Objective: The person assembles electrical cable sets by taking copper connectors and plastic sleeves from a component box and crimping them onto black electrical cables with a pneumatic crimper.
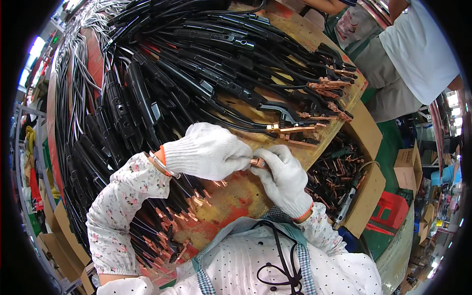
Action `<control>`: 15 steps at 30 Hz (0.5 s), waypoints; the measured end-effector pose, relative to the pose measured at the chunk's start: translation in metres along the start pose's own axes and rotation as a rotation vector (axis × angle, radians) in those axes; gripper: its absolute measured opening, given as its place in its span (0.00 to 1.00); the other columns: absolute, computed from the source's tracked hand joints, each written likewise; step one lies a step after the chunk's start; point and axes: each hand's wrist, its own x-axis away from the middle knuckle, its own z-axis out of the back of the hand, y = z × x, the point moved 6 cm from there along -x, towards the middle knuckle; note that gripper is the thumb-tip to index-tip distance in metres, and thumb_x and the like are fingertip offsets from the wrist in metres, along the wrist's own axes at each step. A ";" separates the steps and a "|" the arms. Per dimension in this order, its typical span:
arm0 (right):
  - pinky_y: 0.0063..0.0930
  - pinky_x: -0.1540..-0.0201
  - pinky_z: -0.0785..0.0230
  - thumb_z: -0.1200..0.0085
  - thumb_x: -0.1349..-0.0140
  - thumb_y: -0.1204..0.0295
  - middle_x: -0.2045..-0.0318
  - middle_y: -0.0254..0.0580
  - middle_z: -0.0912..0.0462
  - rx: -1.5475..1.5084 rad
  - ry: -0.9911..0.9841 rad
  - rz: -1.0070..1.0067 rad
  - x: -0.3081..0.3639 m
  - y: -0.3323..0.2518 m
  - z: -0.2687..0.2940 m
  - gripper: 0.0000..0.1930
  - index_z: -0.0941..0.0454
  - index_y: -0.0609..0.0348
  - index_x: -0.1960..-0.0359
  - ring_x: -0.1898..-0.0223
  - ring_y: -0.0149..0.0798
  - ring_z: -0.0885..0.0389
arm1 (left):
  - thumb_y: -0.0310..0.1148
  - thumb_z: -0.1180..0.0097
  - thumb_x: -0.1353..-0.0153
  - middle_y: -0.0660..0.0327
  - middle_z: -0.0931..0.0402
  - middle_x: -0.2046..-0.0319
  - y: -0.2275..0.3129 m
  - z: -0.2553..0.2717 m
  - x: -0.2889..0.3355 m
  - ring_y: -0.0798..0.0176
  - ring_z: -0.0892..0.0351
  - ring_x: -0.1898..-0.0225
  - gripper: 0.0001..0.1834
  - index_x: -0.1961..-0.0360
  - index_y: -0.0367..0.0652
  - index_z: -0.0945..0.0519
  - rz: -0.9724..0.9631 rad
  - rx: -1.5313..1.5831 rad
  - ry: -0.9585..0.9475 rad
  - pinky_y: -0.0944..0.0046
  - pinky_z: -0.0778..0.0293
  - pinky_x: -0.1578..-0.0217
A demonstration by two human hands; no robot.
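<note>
Both hands wear white knit gloves and meet over the worn wooden table (pixel 231 196). Between the fingertips is a small copper-coloured metal piece (pixel 259 163). My right hand (pixel 282 179) pinches it between thumb and fingers. My left hand (pixel 211 153) is closed at the piece's left side, its fingertips pressed together; what they grip is hidden by the glove. Just beyond the hands lie black clamps with copper jaws (pixel 290 129) on black cables. More copper ends (pixel 191 204) fan out below my left forearm.
A large heap of black cables with moulded bodies (pixel 196 64) covers the table's far and left parts. A cardboard box (pixel 371 191) holding copper-tipped parts stands at the right, beside a red plastic crate (pixel 388 211). Another person in a white shirt (pixel 418 49) stands at far right.
</note>
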 end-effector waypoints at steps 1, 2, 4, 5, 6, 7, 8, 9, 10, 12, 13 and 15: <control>0.38 0.65 0.26 0.31 0.50 0.66 0.63 0.38 0.21 -0.002 -0.002 0.002 -0.001 0.001 0.001 0.19 0.19 0.46 0.55 0.67 0.46 0.19 | 0.43 0.46 0.38 0.58 0.21 0.80 0.000 0.001 0.000 0.49 0.20 0.76 0.11 0.70 0.52 0.16 0.003 0.000 0.001 0.53 0.27 0.74; 0.38 0.65 0.26 0.31 0.50 0.67 0.63 0.38 0.21 0.042 -0.031 0.050 -0.003 -0.001 0.000 0.19 0.19 0.46 0.55 0.66 0.46 0.19 | 0.41 0.44 0.39 0.57 0.21 0.78 -0.001 -0.001 0.000 0.50 0.19 0.74 0.10 0.68 0.50 0.15 0.026 -0.022 -0.039 0.55 0.26 0.73; 0.38 0.65 0.26 0.31 0.51 0.67 0.63 0.38 0.21 0.090 -0.061 0.094 -0.006 -0.001 0.002 0.19 0.19 0.46 0.55 0.66 0.46 0.19 | 0.38 0.42 0.40 0.57 0.20 0.76 -0.002 -0.003 -0.003 0.51 0.18 0.72 0.09 0.67 0.49 0.14 0.044 -0.041 -0.080 0.56 0.26 0.72; 0.38 0.64 0.26 0.31 0.51 0.68 0.63 0.37 0.21 0.121 -0.078 0.140 -0.007 -0.003 0.003 0.20 0.20 0.46 0.55 0.65 0.45 0.19 | 0.39 0.43 0.40 0.57 0.19 0.76 -0.003 -0.004 -0.004 0.51 0.18 0.72 0.09 0.67 0.48 0.14 0.088 -0.042 -0.113 0.57 0.25 0.71; 0.38 0.64 0.27 0.31 0.52 0.68 0.63 0.37 0.22 0.151 -0.095 0.187 -0.008 -0.005 0.003 0.20 0.20 0.47 0.55 0.64 0.45 0.20 | 0.39 0.44 0.40 0.57 0.19 0.76 -0.005 -0.005 -0.005 0.52 0.18 0.72 0.10 0.67 0.48 0.14 0.133 -0.043 -0.147 0.57 0.25 0.70; 0.38 0.64 0.27 0.31 0.52 0.68 0.63 0.37 0.22 0.149 -0.095 0.188 -0.009 -0.004 0.004 0.20 0.20 0.47 0.55 0.64 0.45 0.20 | 0.39 0.44 0.40 0.57 0.19 0.76 -0.004 -0.005 -0.006 0.52 0.18 0.72 0.10 0.67 0.48 0.14 0.136 -0.044 -0.147 0.57 0.25 0.70; 0.38 0.63 0.27 0.31 0.52 0.68 0.63 0.37 0.22 0.130 -0.107 0.199 -0.010 -0.004 0.003 0.20 0.20 0.47 0.55 0.63 0.45 0.20 | 0.39 0.44 0.40 0.57 0.19 0.76 -0.005 -0.005 -0.006 0.53 0.18 0.72 0.10 0.67 0.48 0.14 0.157 -0.026 -0.172 0.57 0.24 0.70; 0.38 0.63 0.27 0.31 0.52 0.68 0.63 0.37 0.22 0.111 -0.119 0.208 -0.010 -0.003 0.003 0.21 0.21 0.47 0.55 0.62 0.45 0.20 | 0.39 0.45 0.39 0.57 0.19 0.76 -0.006 -0.006 -0.007 0.53 0.18 0.72 0.11 0.67 0.48 0.14 0.176 -0.008 -0.200 0.57 0.24 0.69; 0.38 0.63 0.27 0.31 0.52 0.68 0.63 0.37 0.22 0.110 -0.119 0.206 -0.011 -0.002 0.001 0.21 0.21 0.47 0.55 0.62 0.45 0.20 | 0.39 0.45 0.39 0.57 0.19 0.76 -0.007 -0.006 -0.008 0.53 0.18 0.72 0.11 0.67 0.48 0.14 0.176 -0.008 -0.203 0.57 0.24 0.69; 0.39 0.63 0.27 0.31 0.52 0.67 0.63 0.37 0.22 0.104 -0.102 0.175 -0.012 0.002 -0.002 0.20 0.21 0.48 0.55 0.63 0.45 0.20 | 0.39 0.45 0.39 0.58 0.18 0.75 -0.006 -0.005 -0.009 0.54 0.18 0.72 0.11 0.67 0.48 0.13 0.168 0.007 -0.222 0.58 0.24 0.68; 0.39 0.63 0.27 0.31 0.52 0.67 0.63 0.37 0.22 0.104 -0.098 0.175 -0.012 0.001 -0.001 0.20 0.21 0.48 0.55 0.63 0.45 0.20 | 0.39 0.45 0.39 0.58 0.18 0.75 -0.005 -0.005 -0.009 0.54 0.18 0.72 0.11 0.67 0.48 0.13 0.166 0.003 -0.223 0.58 0.24 0.68; 0.37 0.64 0.26 0.29 0.54 0.68 0.63 0.39 0.20 0.061 -0.101 0.168 -0.013 0.000 0.000 0.21 0.19 0.49 0.56 0.65 0.47 0.19 | 0.39 0.46 0.39 0.58 0.18 0.75 -0.003 -0.005 -0.009 0.54 0.17 0.72 0.11 0.66 0.49 0.13 0.148 0.028 -0.207 0.59 0.24 0.68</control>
